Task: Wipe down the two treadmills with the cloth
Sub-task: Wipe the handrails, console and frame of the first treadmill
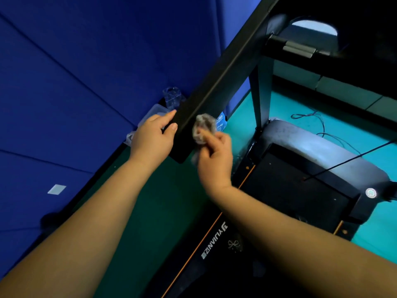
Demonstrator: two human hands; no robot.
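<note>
A black treadmill stands below me, its belt at lower right and its grey motor cover beyond. Its black left handrail slants from the upper right down to the centre. My left hand grips the rail's near end from the left, thumb on top. My right hand presses a crumpled grey cloth against the rail's right side, just beside the left hand. Only this one treadmill shows.
A blue padded wall fills the left. Clear plastic containers sit at the wall's foot behind the rail. Teal floor with loose black cables lies to the right. The black console hangs at upper right.
</note>
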